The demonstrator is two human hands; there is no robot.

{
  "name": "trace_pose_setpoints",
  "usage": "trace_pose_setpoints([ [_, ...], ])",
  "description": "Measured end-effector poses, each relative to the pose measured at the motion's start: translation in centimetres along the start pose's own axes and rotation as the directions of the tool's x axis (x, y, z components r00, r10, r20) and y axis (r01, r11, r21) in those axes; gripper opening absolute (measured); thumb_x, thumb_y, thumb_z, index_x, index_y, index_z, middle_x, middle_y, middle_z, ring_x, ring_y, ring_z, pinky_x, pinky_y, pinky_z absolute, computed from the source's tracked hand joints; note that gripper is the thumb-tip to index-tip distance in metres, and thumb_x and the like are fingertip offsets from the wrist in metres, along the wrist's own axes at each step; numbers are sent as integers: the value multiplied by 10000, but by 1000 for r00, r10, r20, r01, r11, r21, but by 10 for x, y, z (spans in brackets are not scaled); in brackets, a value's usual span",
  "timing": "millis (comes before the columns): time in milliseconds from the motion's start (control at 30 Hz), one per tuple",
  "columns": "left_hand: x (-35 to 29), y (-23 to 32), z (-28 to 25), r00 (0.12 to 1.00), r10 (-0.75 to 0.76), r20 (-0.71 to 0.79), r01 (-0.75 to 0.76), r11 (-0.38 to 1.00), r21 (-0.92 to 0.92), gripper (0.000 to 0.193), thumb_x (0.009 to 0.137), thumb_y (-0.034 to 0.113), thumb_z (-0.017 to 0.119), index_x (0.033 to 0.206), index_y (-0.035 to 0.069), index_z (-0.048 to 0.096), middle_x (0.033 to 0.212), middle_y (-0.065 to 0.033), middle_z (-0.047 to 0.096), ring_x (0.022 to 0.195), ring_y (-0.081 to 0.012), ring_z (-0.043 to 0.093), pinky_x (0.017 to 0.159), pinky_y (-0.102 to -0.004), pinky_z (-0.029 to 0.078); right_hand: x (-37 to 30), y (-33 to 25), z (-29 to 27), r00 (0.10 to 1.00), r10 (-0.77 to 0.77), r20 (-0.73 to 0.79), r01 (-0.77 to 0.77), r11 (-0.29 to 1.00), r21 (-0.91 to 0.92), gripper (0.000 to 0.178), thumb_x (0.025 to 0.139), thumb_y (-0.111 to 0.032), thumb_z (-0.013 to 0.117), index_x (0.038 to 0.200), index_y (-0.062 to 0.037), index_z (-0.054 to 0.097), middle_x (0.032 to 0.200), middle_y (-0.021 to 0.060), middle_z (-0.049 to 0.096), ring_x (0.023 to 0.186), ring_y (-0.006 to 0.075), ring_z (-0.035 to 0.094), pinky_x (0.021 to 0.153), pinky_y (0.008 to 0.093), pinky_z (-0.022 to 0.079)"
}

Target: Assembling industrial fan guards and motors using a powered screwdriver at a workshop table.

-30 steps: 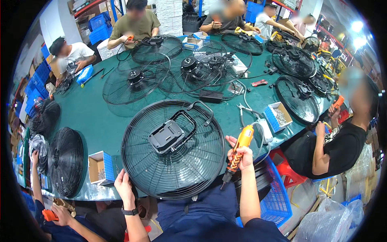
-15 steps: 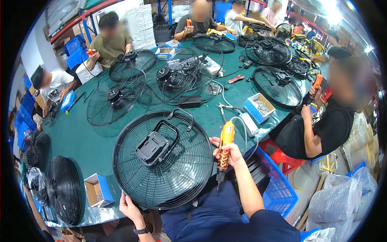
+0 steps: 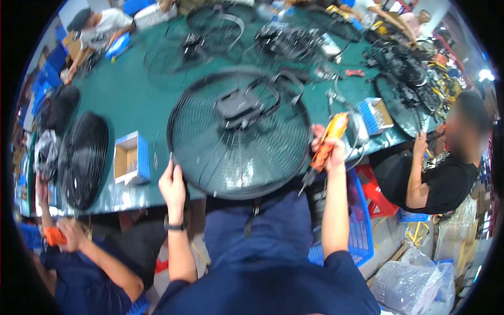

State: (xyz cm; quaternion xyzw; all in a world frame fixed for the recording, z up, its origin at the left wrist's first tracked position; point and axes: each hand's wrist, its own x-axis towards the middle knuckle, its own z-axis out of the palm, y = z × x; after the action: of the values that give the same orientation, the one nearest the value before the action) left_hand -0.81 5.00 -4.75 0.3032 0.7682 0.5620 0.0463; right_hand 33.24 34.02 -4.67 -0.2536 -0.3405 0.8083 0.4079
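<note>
In front of me a large round black fan (image 3: 236, 157) with a wire guard rests at the table's near edge. A black box-shaped housing with a handle (image 3: 239, 107) sits on its upper face. My left hand (image 3: 172, 189) holds the near-left rim of the guard, thumb and fingers closed at its edge. My right hand (image 3: 332, 152) is wrapped round an orange and yellow electric screwdriver (image 3: 326, 144) beside the fan's right rim. Its bit slants down toward my lap, apart from the fan. Some fingers of that hand extend toward the guard; whether they touch it, I cannot tell.
On the green table (image 3: 131, 100), an open blue box (image 3: 132, 160) stands left and a screw box (image 3: 376, 116) right. Black fan guards (image 3: 84, 157) lie at the left edge. A blue basket (image 3: 357, 226) is beside my right leg. Co-workers sit on both sides.
My view has swung down and left, bringing in a co-worker holding an orange tool at lower left. The screwdriver tilts more now. My left hand stays at the fan's rim.
</note>
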Motion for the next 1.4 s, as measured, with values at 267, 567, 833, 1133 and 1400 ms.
trace_pose_setpoints([
  [267, -12, -8, -4, 999, -19, 29, 20, 999, -48, 462, 842, 115, 624, 1245, -68, 489, 640, 26, 440, 600, -55, 387, 550, -209, 368, 8, -1, -3, 1000, 7, 13, -7, 1000, -9, 583, 722, -125, 487, 1258, 90, 406, 1235, 180, 504, 800, 243, 626, 682, 320, 522],
  [567, -15, -7, -12, 997, -25, 74, 25, 1000, 0, 484, 830, 109, 596, 1263, -61, 462, 635, -24, 434, 610, -62, 392, 555, -227, 380, 0, 4, 1, 999, -27, -43, 23, 995, -101, 511, 739, -135, 500, 1188, 104, 447, 1135, 175, 541, 702, 213, 600, 625, 303, 505],
  [833, -3, 1, 2, 999, 9, -46, 1, 975, 221, 403, 887, 163, 508, 1235, -40, 506, 1027, -260, 621, 967, -350, 622, 853, -344, 457, -2, -2, -6, 997, -59, -59, 53, 994, -100, 407, 747, -146, 527, 1071, 98, 491, 1116, 274, 558, 650, 203, 588, 610, 308, 502],
  [1133, -16, 10, -14, 999, 7, -52, 3, 982, 189, 377, 875, 171, 532, 1156, -81, 549, 1054, -238, 625, 938, -290, 639, 822, -348, 487, 10, 8, 4, 999, -33, -28, 30, 995, -99, 564, 748, -154, 570, 1214, 121, 411, 1273, 294, 470, 737, 199, 576, 654, 294, 494],
  [1400, -24, 9, -7, 997, -74, 10, 73, 996, 44, 480, 825, 190, 580, 1235, -46, 497, 793, -176, 628, 696, -248, 628, 667, -342, 490, 4, -1, -38, 992, -90, 84, 97, 991, -91, 638, 826, -217, 537, 1333, 90, 300, 1333, 262, 417, 729, 101, 521, 619, 222, 452],
])
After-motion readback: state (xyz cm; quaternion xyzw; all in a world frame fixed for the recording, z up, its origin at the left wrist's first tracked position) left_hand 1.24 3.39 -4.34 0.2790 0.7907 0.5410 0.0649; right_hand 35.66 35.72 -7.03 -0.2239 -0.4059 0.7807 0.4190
